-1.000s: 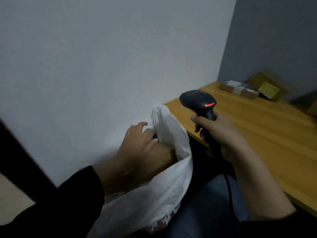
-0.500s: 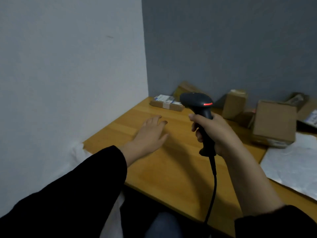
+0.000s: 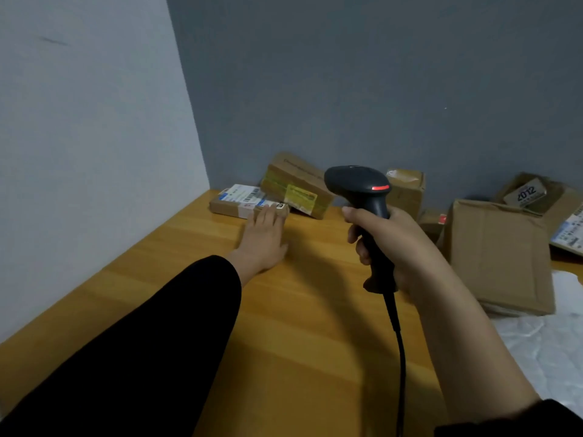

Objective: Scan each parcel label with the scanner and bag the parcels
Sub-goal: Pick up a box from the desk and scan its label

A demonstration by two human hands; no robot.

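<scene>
My right hand [image 3: 396,247] grips the handle of a black barcode scanner [image 3: 362,190], held upright above the wooden table [image 3: 299,326]; a red light shows on its head and its cable hangs down. My left hand [image 3: 263,236] reaches far forward with straight fingers, its fingertips at the near edge of a flat brown parcel [image 3: 239,201] with a white and blue label, lying in the table's far left corner. A second brown parcel [image 3: 296,186] with a yellow label leans behind it. The bag is out of view.
More cardboard parcels stand along the grey back wall: a small upright one [image 3: 407,190], a large one [image 3: 498,253] at right, others [image 3: 536,193] behind it. White plastic wrapping [image 3: 542,348] lies at the right. A white wall [image 3: 79,152] bounds the table's left side.
My left hand came out of the white bag, crossed the table and now reaches the flat labelled parcel. The view swung right from the bag to the table. The scanner stays in my right hand.
</scene>
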